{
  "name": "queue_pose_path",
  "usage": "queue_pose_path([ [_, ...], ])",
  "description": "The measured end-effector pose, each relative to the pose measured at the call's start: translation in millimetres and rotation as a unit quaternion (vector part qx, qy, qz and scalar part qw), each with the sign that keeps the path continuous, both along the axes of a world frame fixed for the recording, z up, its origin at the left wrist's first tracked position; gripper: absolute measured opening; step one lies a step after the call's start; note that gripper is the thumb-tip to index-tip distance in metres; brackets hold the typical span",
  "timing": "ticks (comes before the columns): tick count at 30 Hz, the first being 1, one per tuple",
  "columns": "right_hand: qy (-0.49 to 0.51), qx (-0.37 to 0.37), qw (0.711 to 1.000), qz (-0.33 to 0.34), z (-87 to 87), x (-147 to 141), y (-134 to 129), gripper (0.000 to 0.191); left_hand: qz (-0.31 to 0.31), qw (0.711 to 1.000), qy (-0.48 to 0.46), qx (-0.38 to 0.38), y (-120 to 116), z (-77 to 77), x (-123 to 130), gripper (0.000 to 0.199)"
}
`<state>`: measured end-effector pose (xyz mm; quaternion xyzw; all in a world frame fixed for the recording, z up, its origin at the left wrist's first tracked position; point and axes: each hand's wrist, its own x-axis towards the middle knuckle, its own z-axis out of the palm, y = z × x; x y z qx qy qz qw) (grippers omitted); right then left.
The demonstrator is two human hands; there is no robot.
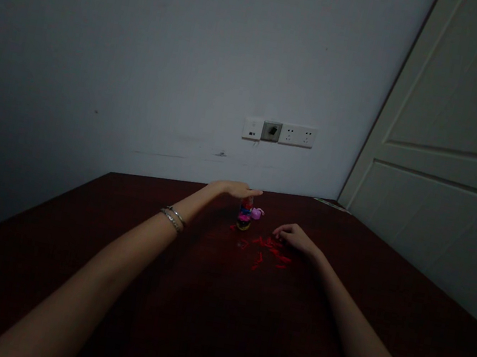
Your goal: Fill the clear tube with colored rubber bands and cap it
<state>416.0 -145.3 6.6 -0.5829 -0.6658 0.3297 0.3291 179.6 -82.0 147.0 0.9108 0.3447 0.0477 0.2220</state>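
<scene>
A small colourful bottle or jar (245, 215) stands upright on the dark red table (195, 318). Over its top lies my left hand (239, 190), palm down with the fingers stretched out to the right. Just right of the jar is a small pink object (257, 213). Several thin red pieces (272, 247) are scattered on the tabletop in front of the jar. My right hand (293, 236) rests at their right edge with its fingers curled down; whether it holds a piece is too small to tell.
Behind the table rises a pale wall with white sockets (297, 135) and a grey switch plate (271, 131). A panelled door (460, 150) stands at the right. A flat strip (331, 205) lies at the back right table edge.
</scene>
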Motion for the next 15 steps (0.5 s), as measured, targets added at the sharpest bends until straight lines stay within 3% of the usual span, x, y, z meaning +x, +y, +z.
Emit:
queue_pose_path([
  [4,-0.002,0.006,1.0,0.005,0.1,0.3,0.3,0.021,0.013,0.998,-0.014,0.065,-1.7,1.8,-5.3,0.051],
  [9,-0.004,-0.001,1.0,-0.002,-0.8,0.5,0.7,0.02,-0.022,0.996,-0.024,0.084,0.3,-3.1,-10.5,0.051],
  [12,-0.01,-0.004,1.0,-0.002,-1.9,1.0,1.6,0.021,-0.041,0.993,-0.071,0.087,-0.4,-3.3,-14.4,0.049],
  [15,-0.024,-0.009,1.0,-0.007,-2.3,1.6,2.7,0.024,0.003,0.98,-0.156,0.127,-0.3,-6.3,-20.9,0.049],
])
